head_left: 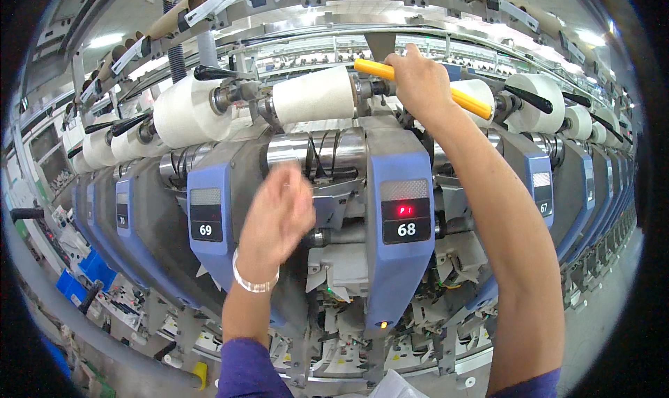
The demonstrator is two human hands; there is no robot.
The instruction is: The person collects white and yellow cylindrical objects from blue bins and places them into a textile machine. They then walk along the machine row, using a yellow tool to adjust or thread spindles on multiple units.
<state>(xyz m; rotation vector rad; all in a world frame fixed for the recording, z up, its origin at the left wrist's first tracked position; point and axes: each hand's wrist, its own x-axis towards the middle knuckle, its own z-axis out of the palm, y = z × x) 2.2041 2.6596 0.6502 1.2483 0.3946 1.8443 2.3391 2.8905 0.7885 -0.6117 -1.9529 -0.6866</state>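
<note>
Right hand (420, 84) is gripping the yellow lever (418, 86) w/ fingers closed above the white cone (313, 95). Left hand (277, 220) is hovering blurred by the steel drum (317, 151); can't tell its fingers. Best keeping that lever grip firm, left hand off the drum.

My arms are bare up to short purple sleeves (244, 370), my left hand (275, 213) has a silver bangle (254, 284) round its wrist, and my right hand (418, 81) wears nothing.

place: textile mill; evidence: long row of blue winding machines (401, 217); white yarn packages (313, 94); overhead lights
</note>
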